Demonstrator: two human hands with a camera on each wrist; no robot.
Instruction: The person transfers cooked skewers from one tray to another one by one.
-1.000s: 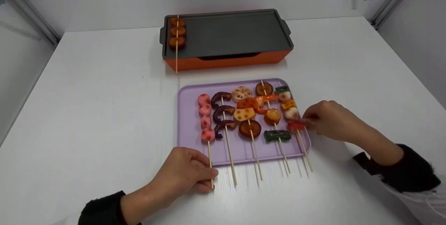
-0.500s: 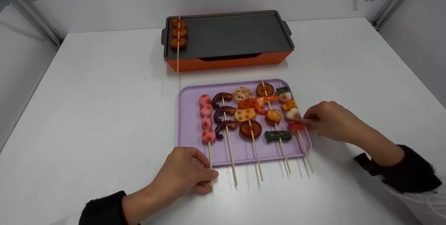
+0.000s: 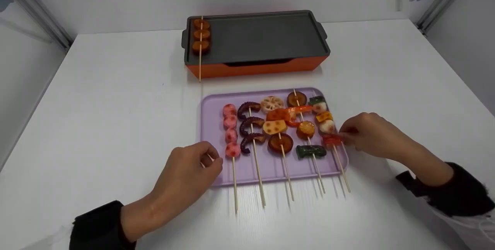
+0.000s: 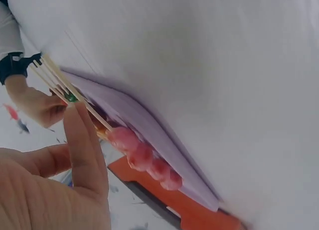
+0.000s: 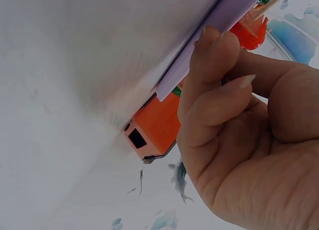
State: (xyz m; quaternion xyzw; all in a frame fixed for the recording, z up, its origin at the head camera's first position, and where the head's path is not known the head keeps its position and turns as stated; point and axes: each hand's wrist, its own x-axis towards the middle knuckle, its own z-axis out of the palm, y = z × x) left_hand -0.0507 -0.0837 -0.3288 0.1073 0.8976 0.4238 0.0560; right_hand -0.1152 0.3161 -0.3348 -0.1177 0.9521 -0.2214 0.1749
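Observation:
A lilac tray (image 3: 210, 126) holds several food skewers side by side, their sticks poking out over the front edge. Leftmost is a skewer of pink balls (image 3: 232, 150), then a purple tentacle skewer (image 3: 253, 139). My left hand (image 3: 185, 174) hovers by the tray's front left corner, beside the pink skewer's stick, fingers loosely bent and holding nothing. At the right rim my right hand (image 3: 369, 136) pinches the tray edge, close to the red piece of the mixed vegetable skewer (image 3: 325, 117); the right wrist view has its fingertips (image 5: 229, 48) at the rim.
Behind the tray stands an orange tabletop grill with a dark griddle plate (image 3: 267, 41). A skewer of brown round slices (image 3: 201, 46) lies along its left end, the stick overhanging the front. White walls with painted fish enclose the white table (image 3: 116, 99).
My left hand has let go of the pink skewer's stick and moved left and up to the tray's corner. The right hand stays at the right rim. The view shifts slightly.

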